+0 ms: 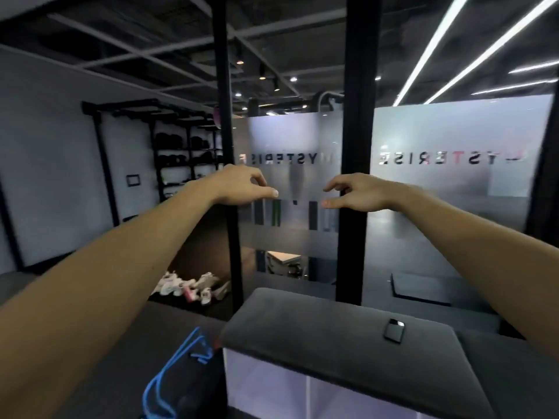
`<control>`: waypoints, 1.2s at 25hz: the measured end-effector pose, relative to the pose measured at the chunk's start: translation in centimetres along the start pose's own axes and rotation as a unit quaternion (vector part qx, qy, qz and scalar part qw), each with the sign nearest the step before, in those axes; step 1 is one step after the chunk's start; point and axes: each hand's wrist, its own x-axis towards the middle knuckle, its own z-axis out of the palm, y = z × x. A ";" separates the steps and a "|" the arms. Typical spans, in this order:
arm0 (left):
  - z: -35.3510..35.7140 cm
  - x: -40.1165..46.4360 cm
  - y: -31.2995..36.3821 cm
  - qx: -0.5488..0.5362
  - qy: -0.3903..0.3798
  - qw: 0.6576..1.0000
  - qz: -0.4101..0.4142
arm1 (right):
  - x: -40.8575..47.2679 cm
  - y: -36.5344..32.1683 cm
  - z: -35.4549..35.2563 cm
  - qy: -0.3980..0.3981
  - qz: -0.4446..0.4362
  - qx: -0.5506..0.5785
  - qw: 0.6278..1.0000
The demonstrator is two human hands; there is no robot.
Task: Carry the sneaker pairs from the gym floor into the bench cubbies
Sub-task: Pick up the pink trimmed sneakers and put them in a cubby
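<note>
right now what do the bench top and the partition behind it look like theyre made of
Bench top: looks like a padded cushion in dark grey matte fabric, maybe velvet or suede-like; its edges are rounded and soft and it has no shine. Partition: appears to be glass with a frosted film; it is hazy and translucent, with clear strips lower down and mirrored lettering showing through. Its posts look like black matte metal.

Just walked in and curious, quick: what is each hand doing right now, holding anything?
Left hand: open, fingers loosely curled, holding nothing.
Right hand: open, fingers loosely curled, holding nothing.
</note>
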 end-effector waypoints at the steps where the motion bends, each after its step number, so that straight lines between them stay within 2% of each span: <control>1: -0.4 -1.8 -1.0 -0.003 0.002 1.000 -0.021 | 0.7 -1.2 0.9 -0.013 -0.019 0.001 1.000; 6: -2.6 -9.9 -8.3 0.041 -0.002 0.991 -0.127 | 4.0 -9.7 6.3 -0.064 -0.109 0.006 0.992; 14: -7.9 -19.5 -21.1 0.071 0.016 0.969 -0.238 | 11.0 -25.7 14.5 -0.082 -0.216 0.012 0.973; 22: -11.5 -23.0 -35.8 0.081 0.004 0.965 -0.251 | 19.3 -39.0 22.5 -0.081 -0.228 0.052 0.969; 30: -9.5 -17.6 -50.3 0.074 -0.008 0.968 -0.239 | 31.8 -42.9 27.8 -0.073 -0.206 0.003 0.976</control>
